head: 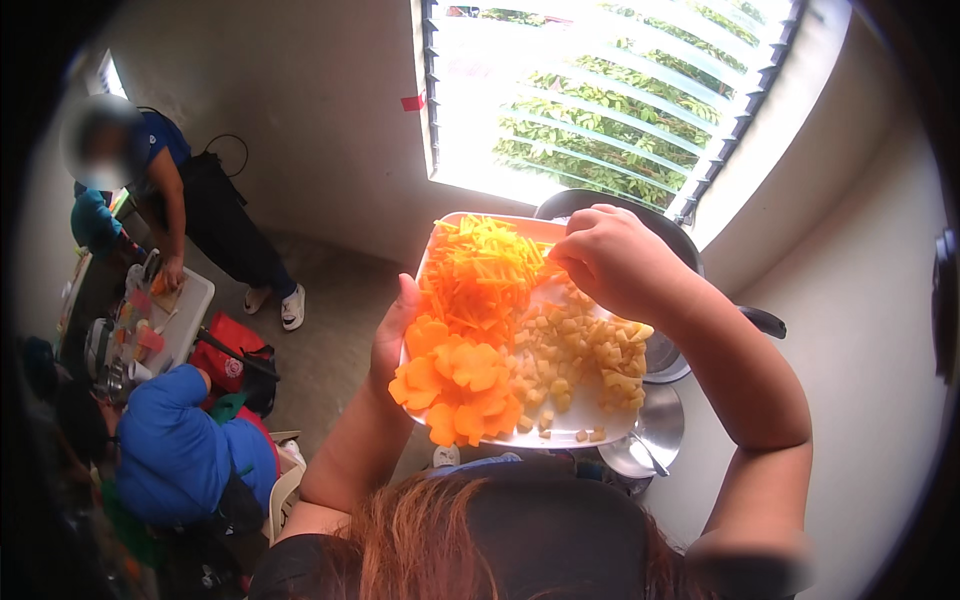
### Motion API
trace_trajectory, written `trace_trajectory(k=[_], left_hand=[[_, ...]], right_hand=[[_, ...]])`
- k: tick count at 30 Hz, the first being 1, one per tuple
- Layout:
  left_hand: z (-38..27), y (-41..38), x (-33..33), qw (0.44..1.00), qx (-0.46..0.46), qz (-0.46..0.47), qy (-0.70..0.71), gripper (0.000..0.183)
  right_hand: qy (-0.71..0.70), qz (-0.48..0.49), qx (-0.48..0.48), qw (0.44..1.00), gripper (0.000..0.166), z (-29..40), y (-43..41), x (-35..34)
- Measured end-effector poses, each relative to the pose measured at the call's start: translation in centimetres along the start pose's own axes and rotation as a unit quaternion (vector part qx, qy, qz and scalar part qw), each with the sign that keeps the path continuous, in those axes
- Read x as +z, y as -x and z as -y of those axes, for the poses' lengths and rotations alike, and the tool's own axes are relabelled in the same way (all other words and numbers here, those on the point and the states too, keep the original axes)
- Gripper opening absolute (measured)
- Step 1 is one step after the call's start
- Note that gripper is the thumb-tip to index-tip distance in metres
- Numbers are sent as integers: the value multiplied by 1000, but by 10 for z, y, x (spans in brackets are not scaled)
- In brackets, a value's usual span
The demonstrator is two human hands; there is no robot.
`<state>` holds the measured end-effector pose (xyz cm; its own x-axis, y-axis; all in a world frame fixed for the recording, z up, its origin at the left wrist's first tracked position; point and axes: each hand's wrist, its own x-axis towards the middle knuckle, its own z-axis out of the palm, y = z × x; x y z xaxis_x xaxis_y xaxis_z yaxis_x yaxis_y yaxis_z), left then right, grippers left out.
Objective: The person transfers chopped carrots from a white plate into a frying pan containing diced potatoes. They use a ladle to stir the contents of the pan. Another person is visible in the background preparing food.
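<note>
A white square tray (615, 431) is held up in front of me, my left hand (397, 322) shut on its left side with the thumb at the rim. Thin carrot strips (480, 274) are heaped in its upper left part. Below them lie flower-shaped carrot slices (461, 390), some over the edge. Small pale yellow cubes, which look like diced potato (577, 345), spread over the right half. At the tray's upper right corner, my right hand (607, 251) has its fingers bent together, close to some orange strips. Whether anything is between its fingertips is hidden.
Behind the tray stands a dark pan (675, 244) with a black handle (763, 321). A metal bowl (656, 427) with a spoon (649, 454) sits below right. A louvred window (600, 105) is ahead. At left, two people are by a cluttered table (191, 307), near a red bag (229, 349).
</note>
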<state>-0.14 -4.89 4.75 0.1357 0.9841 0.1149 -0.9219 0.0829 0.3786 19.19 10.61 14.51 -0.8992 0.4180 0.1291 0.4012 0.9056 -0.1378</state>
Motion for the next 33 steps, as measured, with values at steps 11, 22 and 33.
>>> trace_trajectory(k=[11, 22, 33], left_hand=[[-1, 0, -2, 1000, 4, 11, -7, 70], [-1, 0, -2, 1000, -4, 5, 0, 71], [-1, -1, -8, 1000, 14, 14, -6, 69]], right_hand=[[-26, 63, -5, 998, 14, 23, 14, -3], [34, -35, -3, 999, 13, 8, 4, -2], [8, 32, 21, 999, 28, 3, 22, 5]])
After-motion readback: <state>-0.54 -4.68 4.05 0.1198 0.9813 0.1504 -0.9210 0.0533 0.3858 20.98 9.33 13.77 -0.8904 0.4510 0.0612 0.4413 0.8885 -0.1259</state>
